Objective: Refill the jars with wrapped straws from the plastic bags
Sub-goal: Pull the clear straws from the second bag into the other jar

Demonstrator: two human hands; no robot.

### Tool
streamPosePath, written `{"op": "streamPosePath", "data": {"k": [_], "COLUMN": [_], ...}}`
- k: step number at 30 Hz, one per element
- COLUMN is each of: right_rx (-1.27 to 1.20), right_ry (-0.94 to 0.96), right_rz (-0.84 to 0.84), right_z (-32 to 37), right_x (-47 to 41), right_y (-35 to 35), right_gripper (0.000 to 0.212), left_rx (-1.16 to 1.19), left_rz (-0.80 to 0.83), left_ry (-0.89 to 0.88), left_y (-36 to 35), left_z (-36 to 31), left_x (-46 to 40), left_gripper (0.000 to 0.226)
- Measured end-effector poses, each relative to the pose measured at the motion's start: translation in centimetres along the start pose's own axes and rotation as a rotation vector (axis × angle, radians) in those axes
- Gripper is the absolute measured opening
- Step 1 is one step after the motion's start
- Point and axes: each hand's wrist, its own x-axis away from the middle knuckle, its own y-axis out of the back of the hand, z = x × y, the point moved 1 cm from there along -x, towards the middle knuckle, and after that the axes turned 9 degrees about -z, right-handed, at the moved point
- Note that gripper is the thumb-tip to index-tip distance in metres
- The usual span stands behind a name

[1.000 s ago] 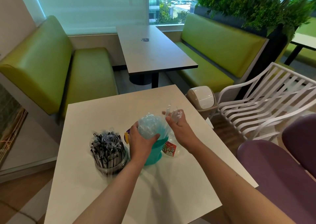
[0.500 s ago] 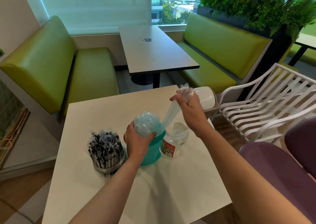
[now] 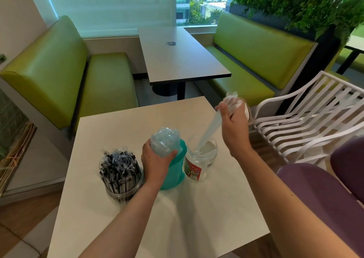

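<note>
On the white table (image 3: 197,208) a clear jar (image 3: 123,183) at the left is packed with black-and-white wrapped straws. A teal container (image 3: 175,171) stands in the middle, and my left hand (image 3: 155,161) grips a bundle of clear-wrapped straws (image 3: 165,143) sticking out of its top. A clear labelled jar (image 3: 200,161) stands open just right of it. My right hand (image 3: 234,126) is raised above that jar and pinches a stretched clear plastic bag (image 3: 211,127), whose lower end hangs into the jar's mouth.
A white slatted chair (image 3: 307,116) and a purple seat (image 3: 323,198) stand to the right. A small swing-lid bin (image 3: 248,113) sits past the table's far right corner. Green benches (image 3: 110,80) flank a second table (image 3: 177,57) ahead.
My right hand has pulled the plastic bag up and to the right, off the straw bundle, and now holds it over the open jar. My left hand keeps its grip on the straws.
</note>
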Motion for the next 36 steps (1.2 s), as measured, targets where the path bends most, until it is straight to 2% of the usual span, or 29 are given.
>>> {"op": "streamPosePath", "data": {"k": [6, 9, 11, 14, 17, 20, 23, 29, 33, 36], "right_rx": [0.192, 0.463, 0.544, 0.535, 0.566, 0.607, 0.566, 0.421, 0.458, 0.518], "right_ry": [-0.219, -0.176, -0.124, -0.054, -0.007, -0.029, -0.057, -0.192, -0.203, -0.189], "right_rz": [0.218, 0.258, 0.291, 0.303, 0.276, 0.250, 0.308, 0.360, 0.416, 0.467], "right_z": [-5.1, -7.2, -7.8, -8.1, -8.6, -8.8, -9.2, -8.2, -6.6, -5.8], "right_x": [2.9, 4.0, 4.5, 5.1, 5.2, 4.7, 3.7, 1.1, -1.0, -2.2], "right_y": [-1.5, -1.8, -2.0, -2.2, -2.4, -2.4, -2.4, -3.5, -3.8, -4.2], "right_gripper": [0.037, 0.042, 0.048, 0.055, 0.044, 0.035, 0.033, 0.039, 0.041, 0.033], "left_rx": [-0.003, -0.004, -0.006, -0.007, -0.008, -0.008, -0.004, -0.002, 0.015, 0.022], "left_rz": [0.003, 0.002, 0.005, 0.014, 0.019, 0.027, 0.034, 0.040, 0.035, 0.032], "left_ry": [0.009, 0.008, 0.004, -0.002, -0.001, 0.000, 0.008, 0.009, 0.024, 0.029], "left_y": [0.0, 0.1, 0.2, 0.1, 0.1, 0.1, 0.1, 0.2, 0.3, 0.4], "left_z": [0.0, 0.0, 0.0, 0.0, -0.1, 0.0, 0.0, 0.1, 0.0, -0.1], "left_x": [-0.1, -0.1, 0.0, 0.0, -0.1, -0.1, -0.1, -0.1, -0.1, -0.2], "left_gripper": [0.096, 0.096, 0.096, 0.096, 0.095, 0.096, 0.098, 0.098, 0.097, 0.096]}}
